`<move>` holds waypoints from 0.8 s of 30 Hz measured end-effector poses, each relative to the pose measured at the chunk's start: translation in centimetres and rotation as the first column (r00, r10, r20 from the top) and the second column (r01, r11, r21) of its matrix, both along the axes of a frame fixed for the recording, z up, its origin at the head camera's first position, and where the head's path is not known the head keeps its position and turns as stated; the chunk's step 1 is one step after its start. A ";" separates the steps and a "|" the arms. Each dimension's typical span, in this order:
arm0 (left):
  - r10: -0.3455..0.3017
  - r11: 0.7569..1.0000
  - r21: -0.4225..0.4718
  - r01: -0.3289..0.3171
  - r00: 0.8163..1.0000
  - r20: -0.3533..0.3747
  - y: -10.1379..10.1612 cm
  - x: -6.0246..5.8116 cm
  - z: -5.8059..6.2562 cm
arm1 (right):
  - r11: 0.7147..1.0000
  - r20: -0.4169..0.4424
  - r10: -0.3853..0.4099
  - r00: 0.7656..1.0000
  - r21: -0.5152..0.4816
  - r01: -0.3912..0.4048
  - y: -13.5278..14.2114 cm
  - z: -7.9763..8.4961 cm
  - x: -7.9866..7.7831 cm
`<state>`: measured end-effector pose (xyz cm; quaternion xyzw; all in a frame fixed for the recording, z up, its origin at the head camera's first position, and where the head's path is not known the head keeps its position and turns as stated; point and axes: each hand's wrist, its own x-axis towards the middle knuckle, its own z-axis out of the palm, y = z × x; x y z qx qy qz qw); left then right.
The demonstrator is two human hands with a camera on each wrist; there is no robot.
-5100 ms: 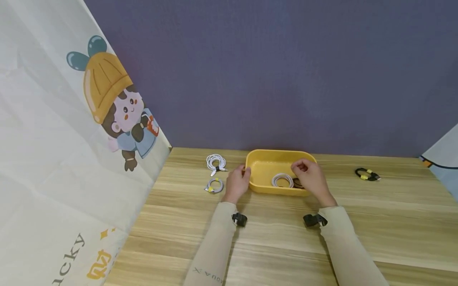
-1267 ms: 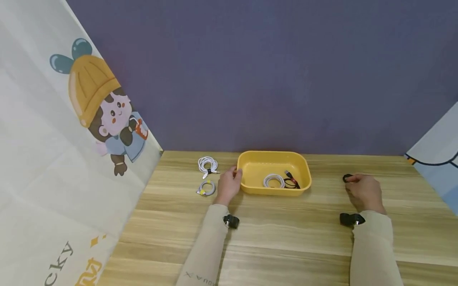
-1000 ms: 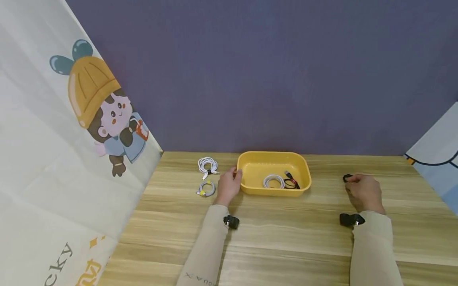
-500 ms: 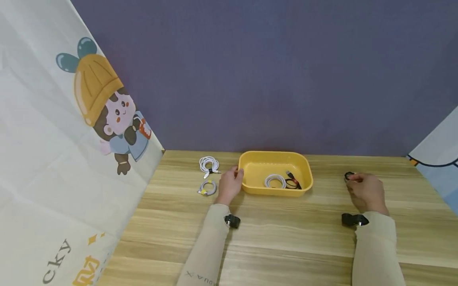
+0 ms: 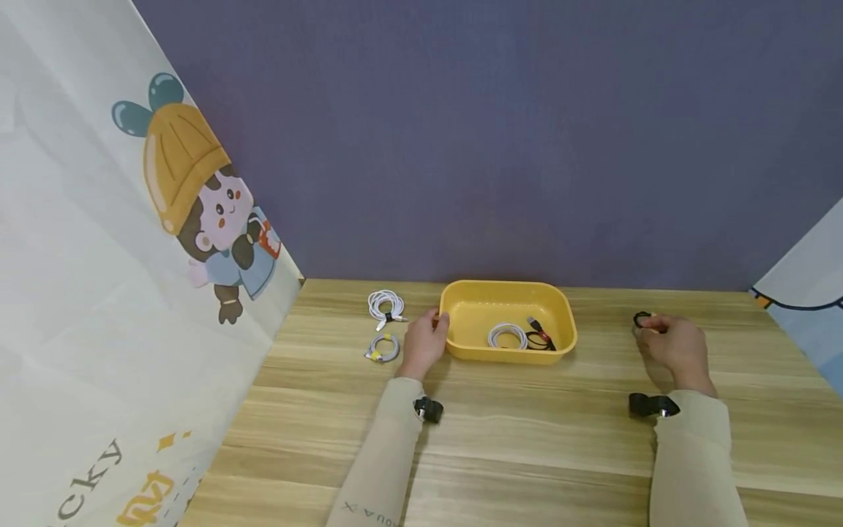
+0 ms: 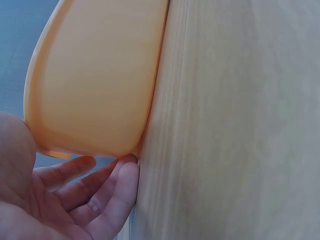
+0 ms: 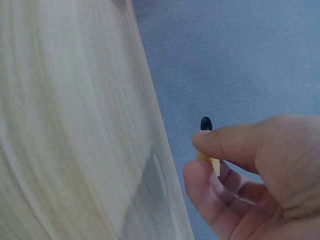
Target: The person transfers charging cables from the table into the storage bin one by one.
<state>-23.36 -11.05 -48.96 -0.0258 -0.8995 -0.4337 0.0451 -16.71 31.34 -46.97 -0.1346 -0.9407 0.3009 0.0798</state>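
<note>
A yellow plastic tray (image 5: 507, 359) stands in the middle of the table, holding a coiled white cable (image 5: 492, 335) and a black USB cable (image 5: 544, 338) with a red tie. My left hand (image 5: 424, 342) grips the tray's left end, thumb at the rim and fingers against the outer wall in the left wrist view. Off to the right, my right hand (image 5: 677, 350) pinches a small coiled black cable (image 7: 206, 123) between thumb and forefinger. A yellow tie shows between those fingers in the right wrist view; the rest of this coil is hidden by them.
Left of the tray lie a coiled white cable (image 5: 386, 304) with a black tie and a coiled grey cable (image 5: 388, 353) with yellow ties. A dark blue panel (image 5: 500, 146) rises along the table's back edge. A printed white sheet (image 5: 79, 293) borders the left side.
From above the tray, my right hand has moved right to the black cable and now pinches it. The red-tied cable shows fully in the tray. My left hand stays at the tray's left end.
</note>
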 end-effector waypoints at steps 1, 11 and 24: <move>0.000 1.000 -0.001 0.000 1.000 0.000 0.0 0.0 0.0 | 1.000 -0.004 0.001 1.000 -0.003 -0.001 0.0 0.0 0.0; -0.003 1.000 0.006 0.003 1.000 -0.001 0.2 0.0 -0.1 | 1.000 -0.059 0.015 0.998 -0.015 -0.016 -0.3 0.6 -0.4; 0.004 1.000 0.009 -0.004 1.000 0.022 0.3 0.0 -0.2 | 1.000 -0.123 0.024 0.992 0.012 -0.023 -1.4 1.2 -0.8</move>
